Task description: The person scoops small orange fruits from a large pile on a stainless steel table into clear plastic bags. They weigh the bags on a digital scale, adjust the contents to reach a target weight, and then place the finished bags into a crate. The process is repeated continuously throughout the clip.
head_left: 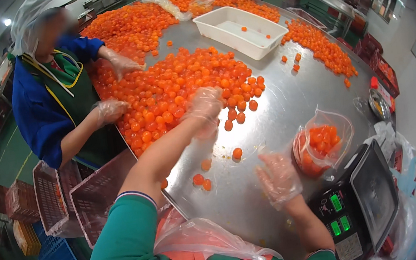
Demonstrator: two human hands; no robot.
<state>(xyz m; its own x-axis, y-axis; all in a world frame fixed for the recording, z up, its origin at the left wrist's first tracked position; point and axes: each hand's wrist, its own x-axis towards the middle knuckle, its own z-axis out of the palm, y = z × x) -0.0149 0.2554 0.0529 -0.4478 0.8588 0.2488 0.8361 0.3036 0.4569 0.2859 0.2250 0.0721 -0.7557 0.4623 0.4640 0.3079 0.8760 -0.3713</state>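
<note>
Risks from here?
1. The right hand is close to the filled clear bag; a careless swing might tip it and spill the orange balls inside.
2. A few loose balls lie near the table's near edge; a sleeve brush could roll them off.
3. The left hand and a co-worker's hands are at the same pile, so they may get in each other's way.

The table is shiny metal, the orange balls glossy, the bag clear, wrinkled plastic.
</note>
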